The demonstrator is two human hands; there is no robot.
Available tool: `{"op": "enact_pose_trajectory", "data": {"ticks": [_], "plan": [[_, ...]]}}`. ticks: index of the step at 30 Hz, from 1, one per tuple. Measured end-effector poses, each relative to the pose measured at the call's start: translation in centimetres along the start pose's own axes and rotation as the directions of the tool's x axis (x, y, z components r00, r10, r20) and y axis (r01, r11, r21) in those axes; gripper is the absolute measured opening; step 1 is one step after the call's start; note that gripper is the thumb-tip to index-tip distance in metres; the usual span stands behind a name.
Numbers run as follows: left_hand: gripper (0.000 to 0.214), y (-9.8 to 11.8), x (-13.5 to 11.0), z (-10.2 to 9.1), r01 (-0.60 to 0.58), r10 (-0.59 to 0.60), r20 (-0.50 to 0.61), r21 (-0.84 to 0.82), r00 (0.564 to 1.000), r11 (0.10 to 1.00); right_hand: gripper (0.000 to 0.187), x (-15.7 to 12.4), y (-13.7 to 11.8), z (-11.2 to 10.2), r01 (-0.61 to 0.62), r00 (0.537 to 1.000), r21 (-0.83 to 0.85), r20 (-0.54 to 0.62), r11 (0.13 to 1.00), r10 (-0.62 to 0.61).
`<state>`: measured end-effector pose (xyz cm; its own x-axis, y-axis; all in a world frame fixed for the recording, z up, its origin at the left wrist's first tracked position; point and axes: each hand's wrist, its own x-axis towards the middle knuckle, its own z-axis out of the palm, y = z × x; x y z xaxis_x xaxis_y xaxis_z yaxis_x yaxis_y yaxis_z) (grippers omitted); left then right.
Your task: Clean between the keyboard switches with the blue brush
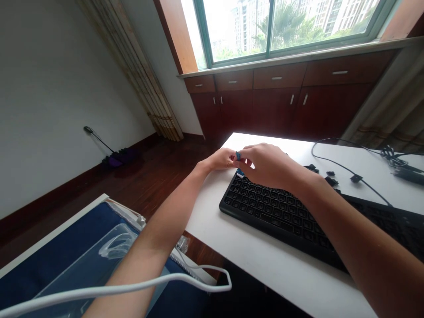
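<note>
A black keyboard [265,211] lies on the white table, its keycaps off over the visible left part, leaving rows of bare sockets. My right hand [266,163] is above its far left corner, fingers closed on a small blue tool [238,155]. The tool's lower end shows below the fingers, blue with a white tip, at the keyboard's corner. My left hand [222,158] meets the right fingertips just left of that corner. Its fingers are bent together, and whatever they grip is hidden.
Loose black keycaps [331,181] lie behind the keyboard. A black cable [351,167] runs over the white table [212,221] to a coil at right. At lower left, a white cord [185,277] crosses before a blue zipped fabric piece [76,238]. Cabinets [278,101] stand under the window.
</note>
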<state>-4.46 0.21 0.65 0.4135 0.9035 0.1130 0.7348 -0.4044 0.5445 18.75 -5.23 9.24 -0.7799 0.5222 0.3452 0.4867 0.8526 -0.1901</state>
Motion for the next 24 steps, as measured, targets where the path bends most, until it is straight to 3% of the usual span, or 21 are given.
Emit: {"op": "enact_pose_trajectory", "data": {"ticks": [4,10,14,19,24], "plan": [[0.017,-0.1,0.0,0.1,-0.011,0.011,-0.007,-0.02,1.0,1.0,0.033,-0.1,-0.1,-0.1,-0.01,0.999,0.061,0.054,0.998,0.006],[0.024,-0.1,0.1,0.2,0.026,-0.027,-0.022,-0.026,0.999,0.999,0.03,-0.1,0.0,-0.4,-0.009,0.999,-0.132,0.05,0.991,0.016],[0.023,-0.2,0.1,0.2,0.037,-0.038,-0.023,-0.017,0.999,0.999,0.029,-0.2,0.0,-1.3,-0.035,0.998,-0.064,0.053,0.997,0.038],[0.023,0.2,0.1,0.1,0.048,-0.048,-0.004,0.017,0.999,0.999,0.033,-0.4,0.2,-1.5,0.005,0.985,0.024,0.172,1.0,-0.009],[0.026,0.4,0.2,0.0,0.05,-0.049,-0.013,0.032,0.999,0.998,0.028,-0.3,0.3,-1.4,0.011,0.985,-0.055,0.173,0.998,-0.001]]}}
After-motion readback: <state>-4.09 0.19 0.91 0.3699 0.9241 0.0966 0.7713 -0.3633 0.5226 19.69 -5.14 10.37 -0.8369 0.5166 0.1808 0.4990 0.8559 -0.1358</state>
